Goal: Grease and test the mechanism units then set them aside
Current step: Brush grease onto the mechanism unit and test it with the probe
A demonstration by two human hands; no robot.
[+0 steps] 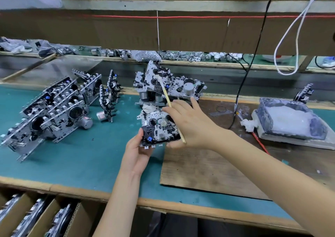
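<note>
A: Mat [81,162], containers?
B: Boxes [23,216] under front edge, units standing inside; tub [290,122] far right, white grease
A: Hands?
B: Left hand [138,152] grips unit [157,129] mid-mat; right hand [192,126] above it pinches brush [167,95], bristles pointing away
A: Room?
B: Open mat left of forearms, to front edge

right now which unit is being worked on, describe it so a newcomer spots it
Find where the green mat meets the brown board. The unit there is the only one held in a hand, gripped by the left hand; all others sit on the bench.
</note>
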